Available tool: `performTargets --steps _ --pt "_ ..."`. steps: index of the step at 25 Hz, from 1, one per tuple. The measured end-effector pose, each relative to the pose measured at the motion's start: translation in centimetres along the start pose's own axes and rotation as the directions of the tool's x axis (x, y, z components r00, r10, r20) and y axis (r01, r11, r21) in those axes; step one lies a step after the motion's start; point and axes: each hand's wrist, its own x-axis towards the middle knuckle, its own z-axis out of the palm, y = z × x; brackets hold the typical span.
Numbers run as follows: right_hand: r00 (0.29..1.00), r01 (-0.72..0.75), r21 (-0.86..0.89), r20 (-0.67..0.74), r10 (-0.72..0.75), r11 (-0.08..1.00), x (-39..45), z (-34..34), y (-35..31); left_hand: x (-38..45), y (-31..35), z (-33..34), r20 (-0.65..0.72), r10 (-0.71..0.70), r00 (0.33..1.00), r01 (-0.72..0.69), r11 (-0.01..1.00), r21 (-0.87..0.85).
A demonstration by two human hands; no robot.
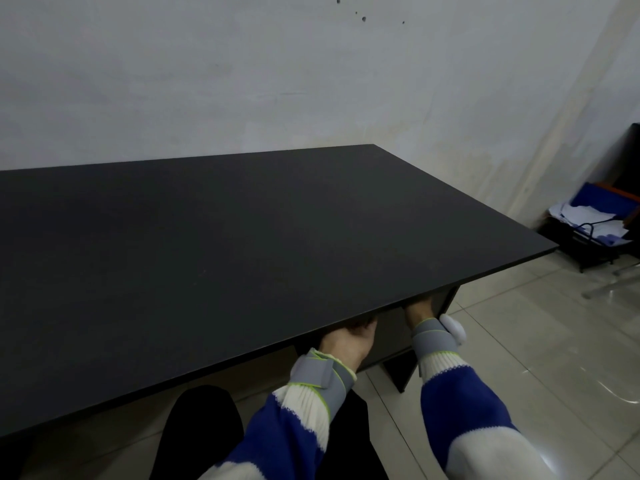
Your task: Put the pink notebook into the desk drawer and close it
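Drawer (389, 336) apparently shut; two hands, left hand (348, 337), right hand (420, 311), under desk (242, 244).

We looked down at a big black desk (242, 244) with a flat, bare top, set against a pale wall (242, 81). Both hands reached under the front edge of the desk, near its right end. The left hand (348, 341) curled up under the edge, and its fingertips were hidden there. The right hand (420, 311) went farther in, beside a dark panel, and we could see only the back of it. Each wrist had a grey strap, and the sleeves were blue and white. A rack (588, 233) with blue and white things stood on the tiled floor (519, 341), well apart to the right.
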Motion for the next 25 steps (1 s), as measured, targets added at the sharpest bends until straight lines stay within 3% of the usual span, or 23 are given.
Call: performTargets --steps 3,5,7,9,12,16,18,21,23,25 --pt "0.998 0.063 0.070 0.009 -0.064 0.996 -1.5 -0.1 -1.0 -0.2 -0.2 -0.4 0.068 -0.020 0.997 0.022 0.999 -0.025" --pt "0.983 0.185 -0.026 0.025 -0.184 0.982 -3.1 -0.2 -2.3 -0.2 -0.6 -0.8 0.099 -0.027 0.995 0.023 0.999 0.044" --pt "0.937 0.345 -0.137 0.102 -0.333 0.928 -5.5 -0.4 -3.3 -0.4 -0.8 -1.0 0.129 -0.037 0.991 0.014 0.985 0.174" --pt "0.892 0.451 -0.231 0.118 -0.436 0.862 -6.6 -0.8 -2.9 -0.2 -1.2 -1.2 0.113 -0.060 0.992 0.006 0.905 0.425" --pt "0.883 0.452 -0.281 0.005 -0.470 0.847 -7.7 -1.6 -2.6 -0.4 -1.5 -1.5 0.059 -0.105 0.993 0.019 0.620 0.784" --pt "0.933 0.318 -0.246 -0.091 -0.348 0.916 -8.2 -2.3 -2.3 -0.9 -1.7 -1.8 0.071 -0.067 0.995 -0.066 0.073 0.995" --pt "0.964 0.239 -0.048 -0.109 -0.243 0.970 -8.8 -2.5 -2.6 -1.5 -1.7 -1.8 0.160 -0.071 0.985 -0.172 -0.219 0.961" --pt "0.988 0.145 0.197 -0.084 -0.130 0.970 -9.9 -2.4 -3.4 -1.5 -1.2 -1.4 0.266 -0.141 0.954 -0.295 -0.608 0.737" --pt "0.986 0.164 0.244 -0.064 -0.152 0.956 -11.6 -2.1 -3.7 -2.7 -0.6 -1.1 0.262 -0.174 0.949 -0.298 -0.766 0.569" --pt "0.981 0.191 0.249 -0.070 -0.179 0.949 -13.8 -1.8 -4.4 -4.1 -0.5 -0.8 0.261 -0.187 0.947 -0.297 -0.819 0.491"
